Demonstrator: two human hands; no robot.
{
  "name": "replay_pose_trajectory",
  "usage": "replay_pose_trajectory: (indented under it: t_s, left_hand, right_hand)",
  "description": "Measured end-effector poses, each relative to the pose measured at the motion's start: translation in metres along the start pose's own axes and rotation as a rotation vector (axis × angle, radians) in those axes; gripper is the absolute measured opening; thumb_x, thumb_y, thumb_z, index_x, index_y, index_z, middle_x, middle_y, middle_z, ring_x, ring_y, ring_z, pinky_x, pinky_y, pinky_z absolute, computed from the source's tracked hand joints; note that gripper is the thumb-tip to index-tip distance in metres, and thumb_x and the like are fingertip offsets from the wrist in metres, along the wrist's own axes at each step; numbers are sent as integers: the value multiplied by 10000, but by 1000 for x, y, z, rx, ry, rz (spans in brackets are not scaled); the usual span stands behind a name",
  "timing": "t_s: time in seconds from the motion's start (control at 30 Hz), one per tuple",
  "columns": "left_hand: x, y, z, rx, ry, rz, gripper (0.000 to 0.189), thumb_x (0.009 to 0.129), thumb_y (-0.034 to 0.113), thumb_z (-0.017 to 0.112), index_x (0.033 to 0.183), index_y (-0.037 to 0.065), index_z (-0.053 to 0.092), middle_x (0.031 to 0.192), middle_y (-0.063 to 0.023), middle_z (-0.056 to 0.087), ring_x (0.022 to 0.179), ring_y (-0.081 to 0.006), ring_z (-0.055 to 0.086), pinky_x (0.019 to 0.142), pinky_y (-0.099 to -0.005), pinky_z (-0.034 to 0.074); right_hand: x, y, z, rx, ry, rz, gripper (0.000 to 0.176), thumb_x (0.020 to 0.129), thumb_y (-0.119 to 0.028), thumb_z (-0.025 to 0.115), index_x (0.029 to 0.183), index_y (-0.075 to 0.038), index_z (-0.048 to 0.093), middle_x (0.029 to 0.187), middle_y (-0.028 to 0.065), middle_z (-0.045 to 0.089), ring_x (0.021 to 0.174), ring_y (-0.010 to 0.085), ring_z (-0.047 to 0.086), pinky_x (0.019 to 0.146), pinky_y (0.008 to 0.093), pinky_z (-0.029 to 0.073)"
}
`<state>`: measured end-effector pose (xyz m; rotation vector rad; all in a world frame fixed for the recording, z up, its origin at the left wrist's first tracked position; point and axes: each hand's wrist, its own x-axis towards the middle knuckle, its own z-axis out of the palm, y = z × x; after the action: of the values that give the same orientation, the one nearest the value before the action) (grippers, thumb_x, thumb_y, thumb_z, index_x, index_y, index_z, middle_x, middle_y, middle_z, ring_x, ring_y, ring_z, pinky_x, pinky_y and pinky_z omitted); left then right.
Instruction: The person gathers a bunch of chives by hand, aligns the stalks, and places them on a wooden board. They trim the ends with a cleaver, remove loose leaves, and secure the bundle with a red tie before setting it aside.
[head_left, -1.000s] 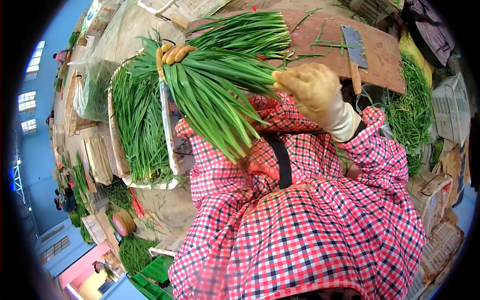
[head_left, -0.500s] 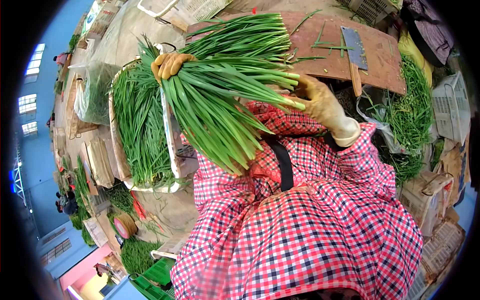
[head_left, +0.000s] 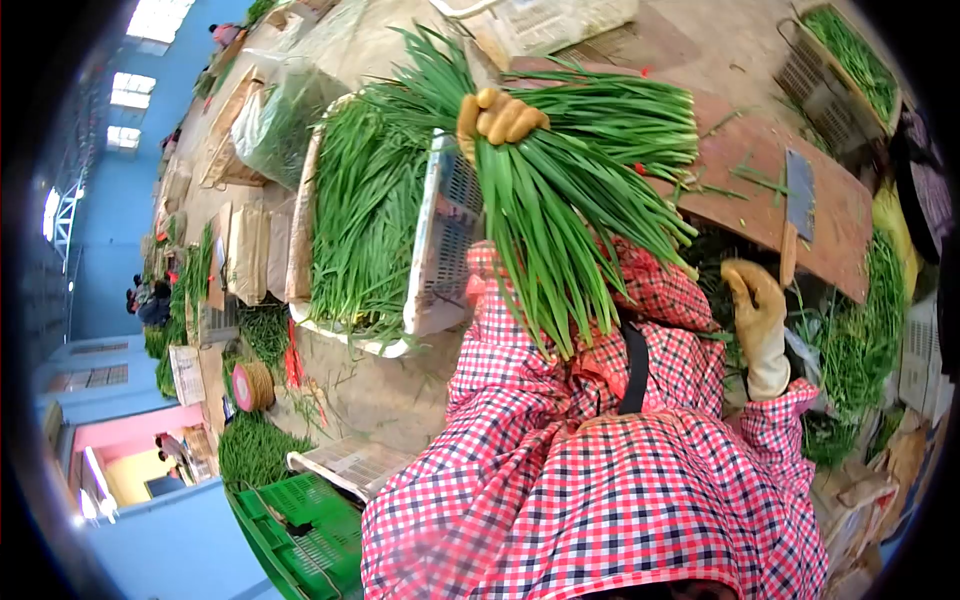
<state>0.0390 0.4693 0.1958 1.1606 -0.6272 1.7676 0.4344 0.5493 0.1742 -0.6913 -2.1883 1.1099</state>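
My left hand [head_left: 500,118], in a yellowed work glove, is closed around a bunch of garlic chives [head_left: 545,225]. The leaf tips stick out above the fist, and the pale stem ends fan down toward my checked apron. To the right, my right hand [head_left: 758,305] is gloved too, holds nothing, and has loosely bent fingers with a gap at the thumb. It is apart from the bunch, below the wooden board [head_left: 845,225]. A pile of chives [head_left: 630,115] lies on the board's left part, behind the held bunch. A cleaver [head_left: 800,195] rests on the board, its wooden handle toward me.
Left of me stands a white crate [head_left: 440,240] filled with long chives [head_left: 365,220]. A green crate [head_left: 300,540] and a twine spool [head_left: 252,386] are at lower left. Loose greens [head_left: 855,340] lie at right. Another crate [head_left: 835,100] holds greens at upper right. People are far left.
My right hand has come away from the stem ends and moved right and down. My left hand still grips the bunch, whose stems now hang more downward. The whole view has shifted.
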Motion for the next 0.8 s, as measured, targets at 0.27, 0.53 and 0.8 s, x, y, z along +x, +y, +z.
replay_pose_trajectory:
  t_s: [0.27, 0.53, 0.8]
  left_hand:
    - [-1, -24, 22, -69, 337, 137, 309, 995, 232, 405, 725, 133, 519, 651, 50, 608, 663, -101, 613, 747, -281, 492]
    - [-8, -12, 7, -59, 68, 68, 402, 1024, 291, 342, 645, 210, 448, 504, 108, 423, 576, -63, 512, 760, -255, 449]
    - [8, -17, 34, -57, 138, 111, 196, 978, 249, 529, 871, 88, 564, 614, 48, 596, 614, -88, 604, 694, -247, 497]
  right_hand:
    - [40, -55, 48, -477, 65, -449, 411, 808, -225, 749, 1167, -93, 600, 799, 74, 598, 750, 259, 586, 693, 362, 457]
    - [14, -60, 29, -465, 3, -431, 232, 802, -150, 707, 1011, -75, 640, 741, 63, 583, 695, 246, 579, 664, 382, 456]
    - [25, -10, -12, -42, 87, -152, 361, 813, -161, 751, 1139, -51, 640, 961, 109, 695, 836, 276, 671, 798, 377, 537]
